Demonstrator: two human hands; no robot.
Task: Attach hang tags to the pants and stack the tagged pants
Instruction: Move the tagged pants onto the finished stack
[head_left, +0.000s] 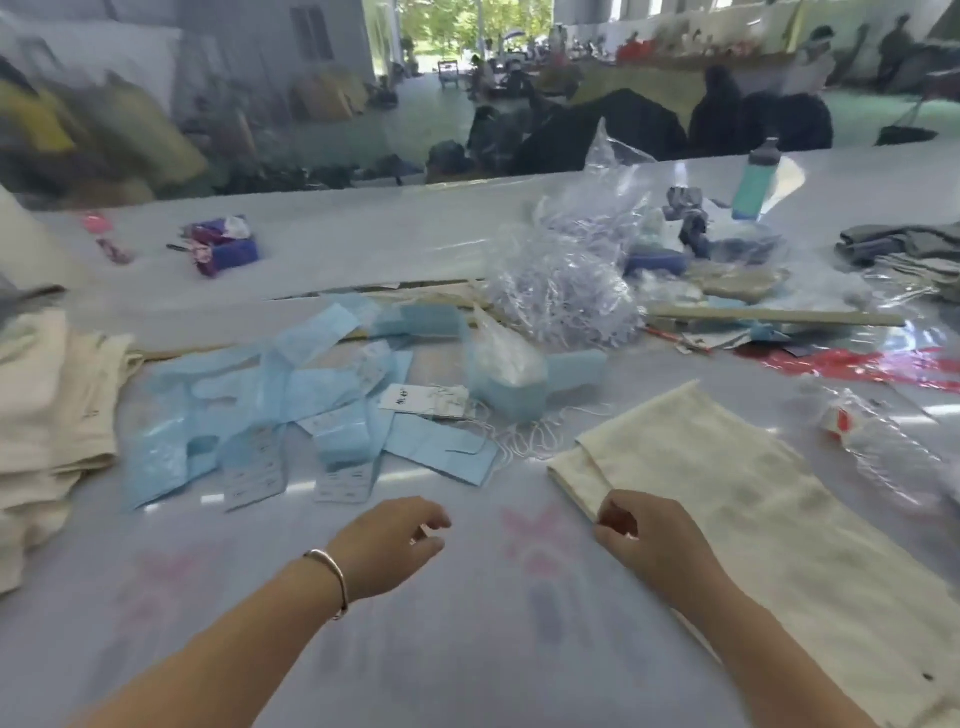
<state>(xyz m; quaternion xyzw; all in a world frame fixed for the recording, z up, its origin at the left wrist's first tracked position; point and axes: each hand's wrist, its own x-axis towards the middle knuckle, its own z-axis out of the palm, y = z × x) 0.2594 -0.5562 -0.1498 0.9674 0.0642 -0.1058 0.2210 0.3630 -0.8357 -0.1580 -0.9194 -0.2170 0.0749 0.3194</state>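
Observation:
Cream pants (769, 509) lie flat on the table at the right, with one edge reaching toward the middle. My right hand (644, 535) hovers at that near-left edge with fingers loosely curled; whether it pinches the cloth is unclear. My left hand (389, 540), a bracelet on its wrist, hangs over bare table with relaxed curled fingers and holds nothing. Light blue hang tags (291, 415) lie scattered beyond the hands, among them a white tag (421, 402). White strings (524, 434) lie loose beside them. A stack of cream pants (47, 410) sits at the left edge.
A clear bag of tag strings (566, 280) stands behind the tags. A teal bottle (753, 182) is at the back right. A crumpled plastic wrapper (872, 441) lies to the right of the pants. A purple tissue pack (223, 247) sits back left. Folded grey cloth (904, 244) is far right.

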